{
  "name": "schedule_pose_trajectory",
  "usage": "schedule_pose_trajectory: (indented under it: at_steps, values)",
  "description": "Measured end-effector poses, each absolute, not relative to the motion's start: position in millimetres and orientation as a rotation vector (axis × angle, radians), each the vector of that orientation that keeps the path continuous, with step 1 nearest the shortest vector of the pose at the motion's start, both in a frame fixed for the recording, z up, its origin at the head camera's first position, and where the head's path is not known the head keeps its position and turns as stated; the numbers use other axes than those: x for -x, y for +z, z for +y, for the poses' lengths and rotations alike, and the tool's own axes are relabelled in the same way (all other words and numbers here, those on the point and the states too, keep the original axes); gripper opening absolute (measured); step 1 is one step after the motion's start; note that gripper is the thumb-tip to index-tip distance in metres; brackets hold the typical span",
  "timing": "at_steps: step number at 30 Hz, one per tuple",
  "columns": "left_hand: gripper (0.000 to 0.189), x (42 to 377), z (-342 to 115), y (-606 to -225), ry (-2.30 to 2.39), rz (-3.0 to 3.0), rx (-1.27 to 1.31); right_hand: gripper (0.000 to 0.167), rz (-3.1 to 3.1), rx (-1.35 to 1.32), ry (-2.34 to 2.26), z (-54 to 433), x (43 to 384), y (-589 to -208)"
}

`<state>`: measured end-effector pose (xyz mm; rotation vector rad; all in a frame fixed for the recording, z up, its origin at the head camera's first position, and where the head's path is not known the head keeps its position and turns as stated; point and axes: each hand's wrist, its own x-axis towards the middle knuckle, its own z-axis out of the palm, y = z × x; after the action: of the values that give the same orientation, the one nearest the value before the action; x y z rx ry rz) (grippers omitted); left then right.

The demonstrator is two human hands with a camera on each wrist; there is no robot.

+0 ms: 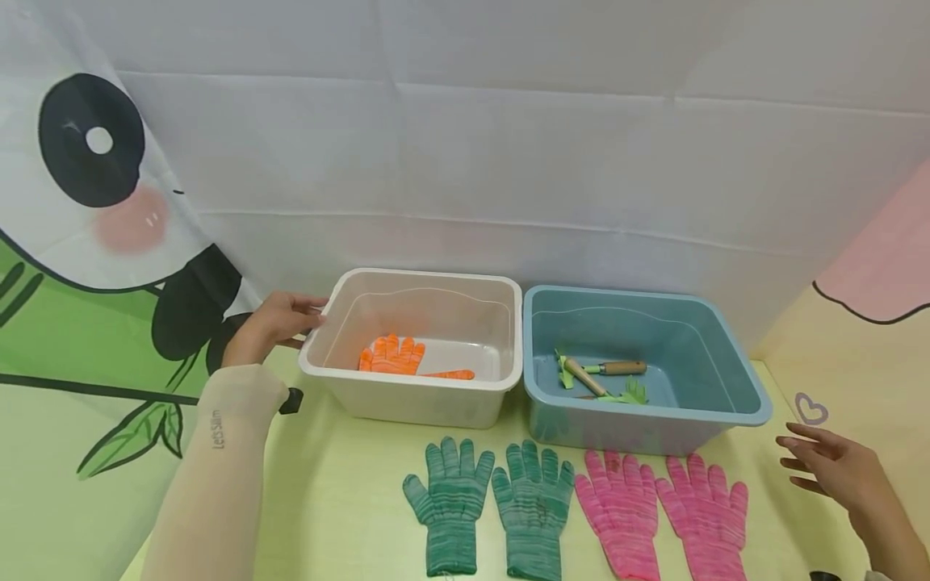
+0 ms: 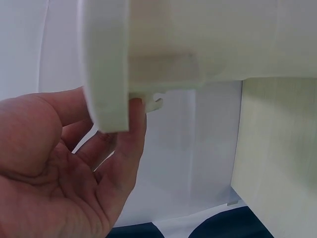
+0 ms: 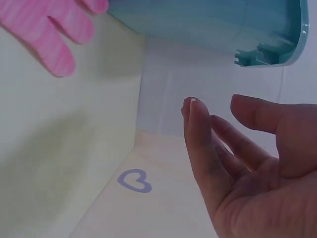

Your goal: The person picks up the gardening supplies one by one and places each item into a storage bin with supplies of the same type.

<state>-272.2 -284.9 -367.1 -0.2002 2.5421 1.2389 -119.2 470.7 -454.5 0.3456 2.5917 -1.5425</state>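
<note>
At the left end of a white plastic tub (image 1: pixel 414 401), my left hand (image 1: pixel 270 329) grips the rim. In the left wrist view, the fingers of that hand (image 2: pixel 64 168) curl under the tub's rim (image 2: pixel 105 69). Orange knit gloves (image 1: pixel 392 357) lie inside this tub. Beside it stands a blue tub (image 1: pixel 617 430) holding small garden tools (image 1: pixel 587 378) with wooden handles and green heads. My right hand (image 1: pixel 835 464) hovers to the right of the blue tub, fingers loosely bent and holding nothing, apart from the tub's corner (image 3: pixel 277 49) in the right wrist view.
In front of the tubs lie a pair of green knit gloves (image 1: pixel 454 508) and a pair of pink ones (image 1: pixel 621 516), palms flat on the pale yellow table (image 1: pixel 341 500). A white cloth backdrop (image 1: pixel 465 161) rises right behind the tubs.
</note>
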Motion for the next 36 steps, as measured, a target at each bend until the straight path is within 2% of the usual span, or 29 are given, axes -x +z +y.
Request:
schedule_pose_trajectory:
  at_steps: [2, 3, 7, 27, 36]
  values:
    - [0.059, 271.9, -285.3, -367.3, 1.236, 2.545, 0.196, 0.020, 2.588, -0.355, -1.486, 469.4, 115.4, -457.7]
    - [0.059, 271.5, -285.3, -367.1, 1.235, 2.545, 0.194, 0.024, 2.593, -0.361, -1.455, 468.2, 113.9, -459.3]
    - [0.060, 271.1, -286.1, -367.0, 1.223, 2.549, 0.189, 0.061, 2.592, -0.380, -1.372, 463.5, 110.0, -465.4]
    - [0.059, 274.1, -286.7, -370.2, 1.206, 2.566, 0.182, 0.065, 2.431, -0.425, -1.331, 447.5, 97.5, -496.6]
    - [0.059, 273.6, -287.3, -371.2, 1.213, 2.563, 0.189, 0.061, 2.404, -0.419, -1.339, 441.4, 90.6, -503.9]
